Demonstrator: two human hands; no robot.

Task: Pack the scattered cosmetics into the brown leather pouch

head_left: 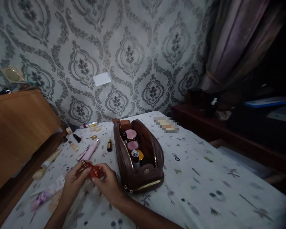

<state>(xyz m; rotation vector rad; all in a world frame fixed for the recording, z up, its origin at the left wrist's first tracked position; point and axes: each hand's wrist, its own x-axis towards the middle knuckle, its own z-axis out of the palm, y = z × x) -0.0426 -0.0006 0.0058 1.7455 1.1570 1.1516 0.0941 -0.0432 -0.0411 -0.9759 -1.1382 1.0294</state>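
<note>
Both of my hands hold a small glossy red-orange bottle (94, 171), seemingly glass, in front of the makeup bag. The fingers of my left hand (73, 178) pinch its left end, near a small metallic top. On its right side, my right hand (109, 184) grips it between thumb and fingers. Just right of that hand stands a brown makeup bag (159, 152), unzipped wide. Inside it are two pink round lids (131, 134), a clear-capped bottle (135, 156), a yellow round item (140, 155) and a black cap (124, 136). The bag's floor is mostly hidden.
A pink tube (91, 149), a black-and-gold bottle (109, 145), a black tube (76, 138) and a floral tube (47, 194) lie on the patterned cloth (193, 190). A blurred-out flat item (166, 124) lies behind the bag. A wooden cabinet (21, 121) stands left.
</note>
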